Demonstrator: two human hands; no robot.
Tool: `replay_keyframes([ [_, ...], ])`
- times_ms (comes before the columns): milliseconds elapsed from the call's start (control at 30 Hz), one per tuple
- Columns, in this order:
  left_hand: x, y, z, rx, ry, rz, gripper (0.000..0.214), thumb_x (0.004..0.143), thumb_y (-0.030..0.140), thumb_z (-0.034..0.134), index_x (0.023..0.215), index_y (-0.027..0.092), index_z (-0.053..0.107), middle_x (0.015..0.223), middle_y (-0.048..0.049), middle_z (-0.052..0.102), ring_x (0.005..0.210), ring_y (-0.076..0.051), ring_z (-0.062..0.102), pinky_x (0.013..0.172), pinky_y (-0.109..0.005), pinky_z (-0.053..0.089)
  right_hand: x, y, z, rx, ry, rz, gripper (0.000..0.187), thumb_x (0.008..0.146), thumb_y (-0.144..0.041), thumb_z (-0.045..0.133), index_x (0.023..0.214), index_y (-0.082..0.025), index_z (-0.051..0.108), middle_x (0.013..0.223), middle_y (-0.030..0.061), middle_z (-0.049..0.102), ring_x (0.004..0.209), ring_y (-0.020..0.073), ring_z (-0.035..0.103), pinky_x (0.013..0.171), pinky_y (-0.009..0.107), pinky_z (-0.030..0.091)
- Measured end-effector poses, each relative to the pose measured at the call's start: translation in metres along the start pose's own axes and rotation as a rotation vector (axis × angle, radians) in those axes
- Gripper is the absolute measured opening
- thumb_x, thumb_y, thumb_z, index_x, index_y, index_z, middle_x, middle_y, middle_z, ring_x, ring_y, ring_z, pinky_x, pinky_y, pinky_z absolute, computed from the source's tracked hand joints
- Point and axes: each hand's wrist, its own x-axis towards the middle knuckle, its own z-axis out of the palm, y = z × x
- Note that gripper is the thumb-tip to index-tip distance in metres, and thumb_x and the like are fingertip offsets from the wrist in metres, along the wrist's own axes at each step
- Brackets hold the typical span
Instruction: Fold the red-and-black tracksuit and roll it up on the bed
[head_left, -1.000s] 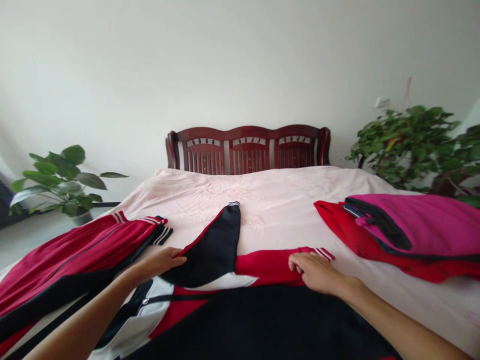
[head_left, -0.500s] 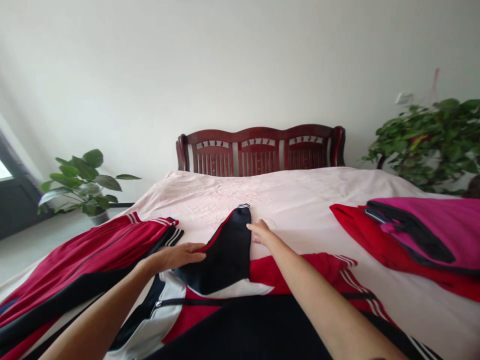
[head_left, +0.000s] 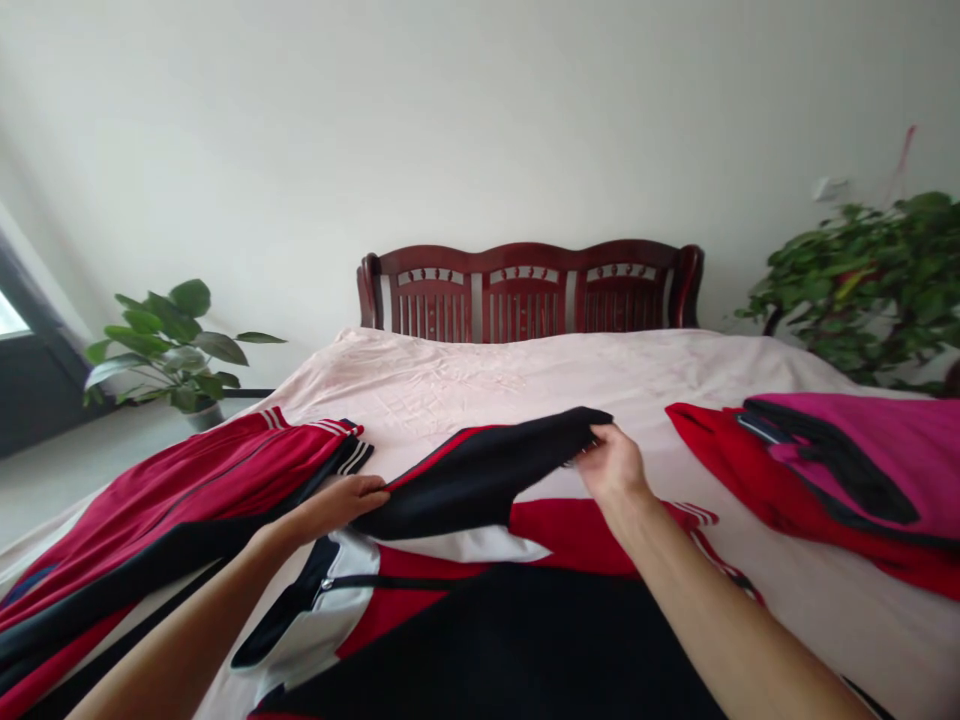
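Observation:
A red, black and white zip jacket (head_left: 420, 620) lies spread on the bed before me, its collar toward the left and its striped hem toward the right. Its far sleeve (head_left: 480, 465) is black with a red stripe, and it slants up to the right between my hands. My left hand (head_left: 349, 502) pinches the sleeve near the shoulder. My right hand (head_left: 613, 462) grips the cuff end, slightly raised above the bedspread; the fingers partly hide the cuff. The near sleeve lies folded across the jacket's front.
Another red and black jacket (head_left: 195, 490) lies flat at the left. Folded red and magenta clothes (head_left: 847, 470) sit at the right on the pink bedspread (head_left: 420, 370). Behind are a wooden headboard (head_left: 525, 290) and potted plants (head_left: 180, 340) on both sides.
My right hand has taken hold of the cuff and swung the sleeve to the right, from pointing away to slanting across the jacket. My left hand stays near the shoulder.

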Motion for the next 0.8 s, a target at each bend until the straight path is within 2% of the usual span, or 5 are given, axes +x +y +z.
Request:
replay_keyframes([
  [133, 0.003, -0.002, 0.011, 0.037, -0.032, 0.034, 0.042, 0.077, 0.061, 0.053, 0.067, 0.021, 0.056, 0.06, 0.0037, 0.043, 0.063, -0.014, 0.036, 0.06, -0.026, 0.026, -0.061, -0.017, -0.065, -0.008, 0.027, 0.262, 0.017, 0.083, -0.014, 0.055, 0.094, -0.018, 0.067, 0.081, 0.0045, 0.074, 0.079, 0.0205, 0.072, 0.073, 0.035, 0.061],
  [233, 0.006, 0.0, 0.018, 0.033, 0.008, 0.042, 0.04, 0.077, 0.06, 0.052, 0.064, 0.022, 0.058, 0.059, 0.0023, 0.047, 0.062, -0.015, 0.037, 0.059, -0.026, 0.026, -0.077, -0.015, -0.073, -0.105, 0.075, 0.409, 0.012, 0.087, -0.022, 0.057, 0.089, -0.016, 0.067, 0.082, 0.009, 0.075, 0.084, 0.0252, 0.073, 0.077, 0.04, 0.061],
  [500, 0.004, 0.007, 0.015, 0.086, 0.079, 0.054, 0.041, 0.083, 0.057, 0.048, 0.065, 0.022, 0.06, 0.061, 0.0003, 0.054, 0.062, -0.016, 0.046, 0.06, -0.026, 0.032, -0.073, -0.062, -0.038, 0.03, 0.062, -0.084, 0.029, 0.079, -0.01, 0.059, 0.102, -0.023, 0.068, 0.096, 0.0031, 0.076, 0.094, 0.0223, 0.071, 0.084, 0.04, 0.061],
  [667, -0.011, 0.034, 0.035, 0.352, 0.425, 0.111, 0.026, 0.088, 0.04, 0.049, 0.095, 0.022, 0.067, 0.091, -0.0061, 0.065, 0.087, -0.023, 0.058, 0.082, -0.033, 0.041, -0.079, -0.05, -0.068, -0.02, 0.249, 0.13, 0.017, 0.08, -0.011, 0.059, 0.092, -0.021, 0.066, 0.078, 0.0019, 0.074, 0.073, 0.0205, 0.072, 0.072, 0.037, 0.062],
  [800, -0.032, 0.076, 0.069, 0.367, 0.297, 0.397, 0.036, 0.099, 0.044, 0.036, 0.091, 0.024, 0.065, 0.091, -0.0046, 0.064, 0.088, -0.02, 0.06, 0.085, -0.03, 0.042, -0.071, -0.05, -0.081, -0.002, 0.339, 0.124, 0.018, 0.084, -0.007, 0.049, 0.079, -0.021, 0.06, 0.064, -0.0012, 0.068, 0.057, 0.0161, 0.067, 0.057, 0.03, 0.06],
])
